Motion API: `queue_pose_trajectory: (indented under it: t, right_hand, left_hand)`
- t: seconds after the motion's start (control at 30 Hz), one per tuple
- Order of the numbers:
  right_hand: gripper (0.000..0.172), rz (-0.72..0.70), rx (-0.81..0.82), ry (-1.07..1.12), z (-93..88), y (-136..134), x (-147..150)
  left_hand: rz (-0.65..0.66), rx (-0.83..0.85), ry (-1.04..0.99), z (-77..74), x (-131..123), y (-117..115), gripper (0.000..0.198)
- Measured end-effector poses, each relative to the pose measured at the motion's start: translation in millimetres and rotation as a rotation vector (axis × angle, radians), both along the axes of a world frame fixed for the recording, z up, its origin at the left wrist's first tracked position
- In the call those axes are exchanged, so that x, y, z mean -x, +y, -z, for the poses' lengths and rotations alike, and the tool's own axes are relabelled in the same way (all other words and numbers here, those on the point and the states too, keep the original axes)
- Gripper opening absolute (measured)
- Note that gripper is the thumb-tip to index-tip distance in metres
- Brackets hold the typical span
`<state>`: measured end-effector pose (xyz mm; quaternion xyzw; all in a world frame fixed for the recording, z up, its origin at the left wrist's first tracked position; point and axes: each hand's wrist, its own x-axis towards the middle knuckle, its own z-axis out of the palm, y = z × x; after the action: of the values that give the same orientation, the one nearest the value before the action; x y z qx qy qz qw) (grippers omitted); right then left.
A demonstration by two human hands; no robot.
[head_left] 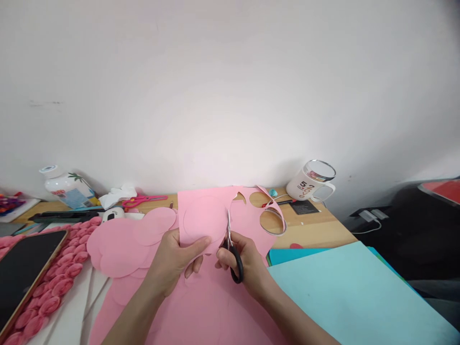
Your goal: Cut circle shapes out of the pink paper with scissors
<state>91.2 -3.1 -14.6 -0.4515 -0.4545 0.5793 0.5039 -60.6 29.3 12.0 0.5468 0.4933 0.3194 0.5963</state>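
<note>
My left hand (183, 254) grips the lower left edge of a sheet of pink paper (201, 211), thumb on top. A faint circle outline shows on the sheet. My right hand (239, 256) has its fingers in the handles of black-handled scissors (237, 263). Their metal blades point away from me and lie at the sheet, along the right side of the outline. Several cut pink paper circles (122, 244) overlap to the left of my hands. Below my hands lies more pink paper (215, 306).
Pink paper scraps with round holes (251, 215) lie behind my right hand. A white mug (305, 184) stands back right, near light blue sheets (345, 292). At left are a phone (25, 273) on a pink textured mat (61, 287), pink scissors (143, 200) and a white bottle (68, 187).
</note>
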Motion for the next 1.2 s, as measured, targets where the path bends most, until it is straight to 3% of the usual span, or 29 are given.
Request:
queue_pose_trajectory:
  t: [0.17,0.3,0.43,0.53,0.67,0.77,0.83,0.93,1.03,1.2]
  right_hand:
    - [0.016,-0.006,-0.014,0.020,4.3,0,0]
    - [0.014,0.053,0.018,0.087,6.9,2,1]
    - [0.015,0.108,0.035,0.194,9.1,2,3]
    - [0.018,0.138,0.019,0.216,9.5,1,3]
    - [0.024,0.149,0.009,0.115,5.8,-1,4]
    - [0.026,0.136,0.014,0.050,2.5,-3,8]
    - [0.027,0.101,0.025,0.061,1.7,-5,11]
    - [0.025,0.042,0.040,0.091,1.8,-8,15]
    - [0.023,0.015,0.040,0.087,0.8,-8,15]
    - [0.029,0.007,-0.010,0.107,-1.3,-7,11]
  left_hand:
    - [-0.029,0.004,-0.051,-4.5,-1,1,0.031]
    - [-0.088,0.094,-0.329,-8.7,2,6,0.039]
    - [-0.243,0.260,-0.539,-7.1,2,8,0.021]
    - [-0.103,0.187,-0.493,-5.8,-3,4,0.024]
    - [0.185,-0.076,-0.357,-7.0,-14,-7,0.021]
    - [0.240,-0.153,-0.121,-4.9,-21,-13,0.023]
    - [0.142,-0.051,0.007,-1.7,-24,-17,0.042]
    - [0.016,0.064,0.100,2.1,-21,-20,0.048]
    - [-0.122,0.110,0.096,3.8,-15,-20,0.038]
    - [-0.183,0.095,-0.044,10.5,-13,-17,0.027]
